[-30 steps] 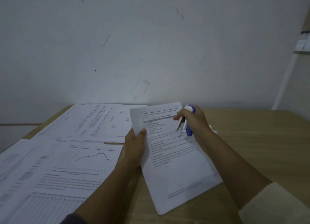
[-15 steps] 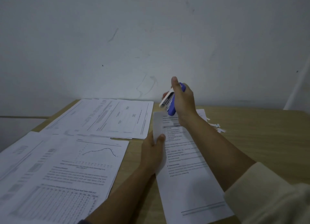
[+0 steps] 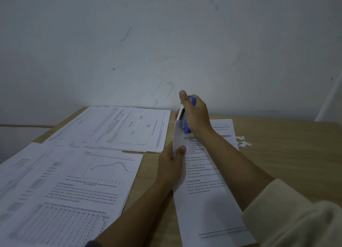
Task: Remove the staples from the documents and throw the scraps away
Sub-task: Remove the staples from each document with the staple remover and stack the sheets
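A printed document point(image 3: 207, 206) lies on the wooden table point(image 3: 286, 154) in front of me. My left hand point(image 3: 172, 165) pinches its left edge and lifts the top sheet upright, thumb on the near face. My right hand point(image 3: 196, 115) grips a blue and white stapler-type tool point(image 3: 186, 124), held nose down at the raised sheet's upper corner. Whether the tool touches a staple is hidden by the hand. Small white paper scraps point(image 3: 242, 141) lie to the right of the document.
Other printed pages cover the table's left side: one with a line graph point(image 3: 103, 174) near me, a spread of sheets point(image 3: 118, 128) at the back, more at the far left point(image 3: 20, 165). A pale wall point(image 3: 166, 43) stands just behind the table.
My right hand rose with the tool from the page, then came down a little to the raised sheet's top corner. My left hand lifted the sheet's left edge upright.
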